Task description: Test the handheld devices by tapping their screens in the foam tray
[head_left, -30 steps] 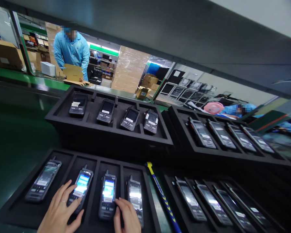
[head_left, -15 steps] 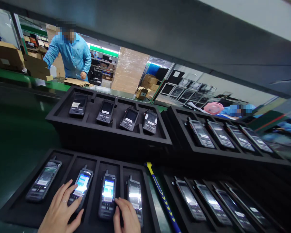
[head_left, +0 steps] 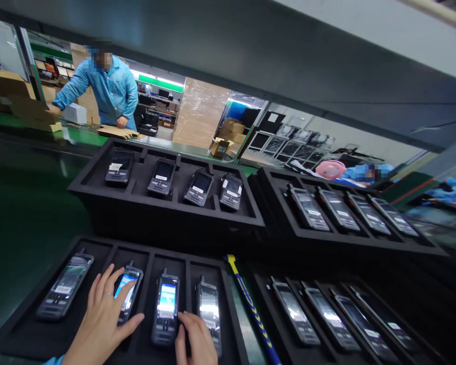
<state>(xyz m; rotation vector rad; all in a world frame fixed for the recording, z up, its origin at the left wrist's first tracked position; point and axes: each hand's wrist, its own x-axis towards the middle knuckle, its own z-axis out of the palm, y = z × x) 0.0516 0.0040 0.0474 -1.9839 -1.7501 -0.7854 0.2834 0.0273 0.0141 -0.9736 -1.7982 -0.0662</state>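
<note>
Near foam tray (head_left: 99, 243), four slots, one handset per slot. Left hand (head_left: 104, 317) lies flat over the second handset (head_left: 126, 296), fingers spread, thumb stretched out toward the third slot; nothing pinched, it covers the lower keypad while the lit screen shows above the fingers. Right hand (head_left: 195, 339) is loosely curled, fingertips touching the lower edge of the third handset (head_left: 166, 314), also lit; it grips nothing that can be seen. First handset (head_left: 65, 286) and fourth handset (head_left: 209, 314) sit dark or only reflecting, so by the look of it two of four units in this tray are powered and under the hands, two not yet attended. The right-hand near tray (head_left: 433, 334) holds more handsets, all dark, apparently untouched. Two raised trays behind, the left rear tray (head_left: 167, 220) and right rear tray (head_left: 361, 243), carry four units each, screens dark. A yellow-and-blue striped rod (head_left: 251, 304) lies in the gap between the two near trays, just beside the fourth slot. Slot walls are close on both sides of each unit, little sideways room for fingers. Open green belt (head_left: 26, 203) to the left gives free room. A person in a blue coat (head_left: 108, 91) works well apart at the far side, handling cardboard.
</note>
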